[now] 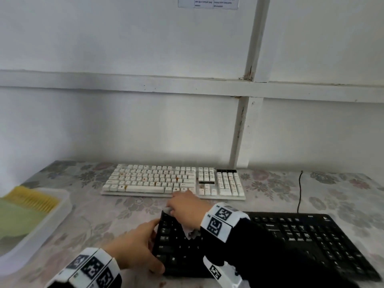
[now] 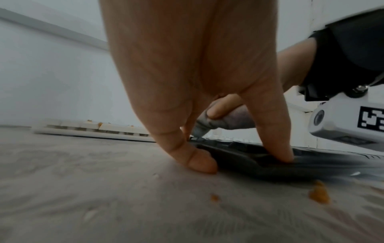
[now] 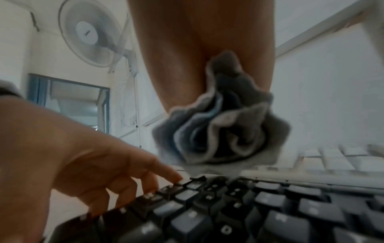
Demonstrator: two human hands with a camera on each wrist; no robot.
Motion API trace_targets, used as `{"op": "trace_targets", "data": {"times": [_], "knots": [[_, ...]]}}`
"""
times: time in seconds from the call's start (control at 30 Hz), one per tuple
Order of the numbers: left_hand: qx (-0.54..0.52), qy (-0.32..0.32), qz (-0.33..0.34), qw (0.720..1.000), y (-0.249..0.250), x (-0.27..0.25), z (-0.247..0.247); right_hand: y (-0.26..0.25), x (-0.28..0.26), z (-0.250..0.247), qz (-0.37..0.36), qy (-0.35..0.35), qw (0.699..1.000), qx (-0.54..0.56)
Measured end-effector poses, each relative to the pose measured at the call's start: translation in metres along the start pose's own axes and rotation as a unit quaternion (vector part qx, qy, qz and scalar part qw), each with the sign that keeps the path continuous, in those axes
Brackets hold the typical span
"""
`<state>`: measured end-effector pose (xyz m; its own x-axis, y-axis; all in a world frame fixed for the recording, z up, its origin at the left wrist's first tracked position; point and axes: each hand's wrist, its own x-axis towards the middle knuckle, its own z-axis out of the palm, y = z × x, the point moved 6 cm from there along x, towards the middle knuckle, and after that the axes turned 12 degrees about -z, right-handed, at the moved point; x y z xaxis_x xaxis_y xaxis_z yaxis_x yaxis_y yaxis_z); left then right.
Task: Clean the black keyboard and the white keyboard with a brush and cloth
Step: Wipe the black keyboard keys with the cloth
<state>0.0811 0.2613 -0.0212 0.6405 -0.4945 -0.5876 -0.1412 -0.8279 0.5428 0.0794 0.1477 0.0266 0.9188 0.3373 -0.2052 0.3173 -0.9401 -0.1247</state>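
Note:
The black keyboard lies at the near right of the table. My left hand rests on its left edge, fingertips pressing straight down on the outer keys and on the rim. My right hand grips a bunched grey cloth and holds it over the keyboard's far left corner. The white keyboard sits behind, near the wall, with orange specks on several keys. A yellow brush lies in a tray at the left.
The white tray at the left edge also holds a green cloth. A black cable runs from the black keyboard toward the wall. Orange crumbs lie on the flowered tablecloth by the keyboard's near left corner.

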Motion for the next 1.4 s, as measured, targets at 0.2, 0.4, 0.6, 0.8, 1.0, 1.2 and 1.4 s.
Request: {"op": "trace_targets", "data": {"times": [0.2,0.4,0.6,0.8,1.0,1.2,1.4], "knots": [[-0.009,-0.002,0.015,1.000,0.001,-0.002,0.000,0.015,-0.018,0.017,0.044,0.000,0.999,-0.015],[-0.037,-0.022,0.021,0.999,0.002,-0.004,0.001,0.051,-0.056,0.020,0.059,-0.022,0.996,-0.069],[-0.038,-0.017,0.027,0.999,0.004,-0.005,0.002,0.108,-0.121,0.025,0.191,-0.009,0.982,0.002],[-0.038,-0.016,0.037,0.998,0.010,-0.009,0.003,0.128,-0.136,0.010,0.264,-0.051,0.962,0.034],[-0.033,-0.016,0.015,0.999,0.004,-0.007,0.001,0.034,-0.044,-0.004,0.109,0.035,0.981,0.156],[-0.036,-0.023,0.012,0.999,0.006,-0.008,0.002,-0.008,-0.001,0.003,0.050,-0.003,0.998,0.028],[-0.056,-0.027,0.015,0.998,0.004,-0.007,0.003,0.033,-0.037,0.017,0.107,-0.005,0.994,0.016]]}}
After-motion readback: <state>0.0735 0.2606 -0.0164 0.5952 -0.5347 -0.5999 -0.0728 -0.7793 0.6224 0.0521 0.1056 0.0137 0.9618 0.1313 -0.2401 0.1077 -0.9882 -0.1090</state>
